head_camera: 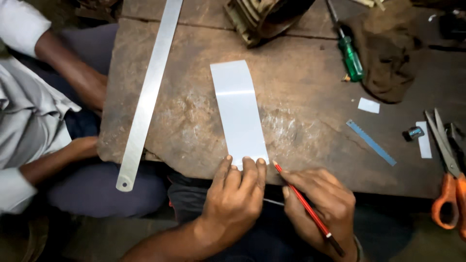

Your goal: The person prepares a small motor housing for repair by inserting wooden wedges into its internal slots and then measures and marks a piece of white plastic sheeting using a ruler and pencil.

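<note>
A long white paper strip (239, 109) lies on the worn brown table (301, 102), its near end at the front edge. My left hand (235, 194) presses its fingertips onto that near end. My right hand (320, 206) grips a red pencil (307, 207), whose tip rests on the table just right of the strip's near corner.
A long steel ruler (148, 92) lies at the left. A green-handled screwdriver (350, 58), dark cloth (386, 53), short blue ruler (371, 142), paper scraps (369, 105), sharpener (413, 133) and orange-handled scissors (449, 170) lie right. Another person's arms (73, 73) rest at the left.
</note>
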